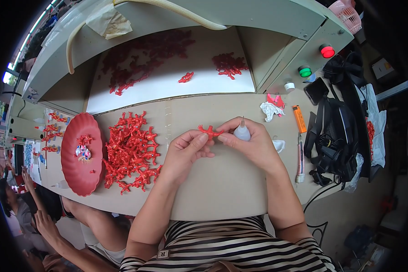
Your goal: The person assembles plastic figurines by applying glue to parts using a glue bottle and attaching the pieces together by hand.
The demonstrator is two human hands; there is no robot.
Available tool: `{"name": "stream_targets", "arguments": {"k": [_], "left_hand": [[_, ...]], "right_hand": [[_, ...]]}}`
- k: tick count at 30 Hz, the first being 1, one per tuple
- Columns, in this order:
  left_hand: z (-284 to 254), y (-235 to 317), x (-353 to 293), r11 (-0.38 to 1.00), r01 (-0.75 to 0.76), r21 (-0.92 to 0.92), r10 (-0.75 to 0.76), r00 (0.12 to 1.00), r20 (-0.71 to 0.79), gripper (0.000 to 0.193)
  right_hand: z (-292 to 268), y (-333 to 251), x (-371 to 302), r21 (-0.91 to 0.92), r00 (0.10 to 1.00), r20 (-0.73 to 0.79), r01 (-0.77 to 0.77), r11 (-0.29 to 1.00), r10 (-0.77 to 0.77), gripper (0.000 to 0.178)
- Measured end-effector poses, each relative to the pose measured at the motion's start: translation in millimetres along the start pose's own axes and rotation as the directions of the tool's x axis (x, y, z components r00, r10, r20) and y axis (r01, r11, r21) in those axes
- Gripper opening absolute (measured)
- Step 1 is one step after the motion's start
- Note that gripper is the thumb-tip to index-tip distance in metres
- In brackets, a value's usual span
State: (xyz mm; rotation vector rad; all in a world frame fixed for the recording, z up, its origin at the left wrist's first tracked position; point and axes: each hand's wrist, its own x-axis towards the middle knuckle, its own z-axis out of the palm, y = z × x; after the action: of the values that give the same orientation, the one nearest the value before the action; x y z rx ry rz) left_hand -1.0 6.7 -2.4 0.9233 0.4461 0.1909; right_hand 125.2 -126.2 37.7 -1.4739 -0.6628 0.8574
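Note:
Over the middle of the table, my left hand [184,148] pinches a small red toy figure [209,132] between thumb and fingers. My right hand [254,144] is closed around a small pale squeeze bottle [242,133] with a thin needle tip pointing up and away. The thumb and index finger of that hand also meet at the figure's right end. A large heap of similar glossy red figures [130,152] lies left of my hands. Beside the heap stands a red scalloped tray [81,179] with a few figures and a white, multicoloured piece in it.
Ahead, a booth's white floor [167,88] bears more red figures. Its right post has a red button [327,51] and a green button [305,71]. To my right lie an orange box cutter [299,119], a brush-like tool [300,158], crumpled tissue [271,111] and a black bag [333,140]. Other people sit at left.

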Motion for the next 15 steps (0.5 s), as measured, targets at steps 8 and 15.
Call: {"name": "stream_targets", "arguments": {"k": [8, 15], "left_hand": [[0.9, 1.2, -0.3, 0.998, 0.026, -0.062, -0.026, 1.0, 0.001, 0.019], [-0.8, 2.9, -1.3, 0.999, 0.038, -0.013, -0.038, 0.999, 0.002, 0.018]], "right_hand": [[-1.7, 2.9, 0.2, -0.099, 1.0, 0.005, 0.0, 0.995, 0.0, 0.013], [-0.3, 5.6, 2.0, -0.143, 0.999, 0.014, 0.044, 0.989, -0.043, 0.012]]}}
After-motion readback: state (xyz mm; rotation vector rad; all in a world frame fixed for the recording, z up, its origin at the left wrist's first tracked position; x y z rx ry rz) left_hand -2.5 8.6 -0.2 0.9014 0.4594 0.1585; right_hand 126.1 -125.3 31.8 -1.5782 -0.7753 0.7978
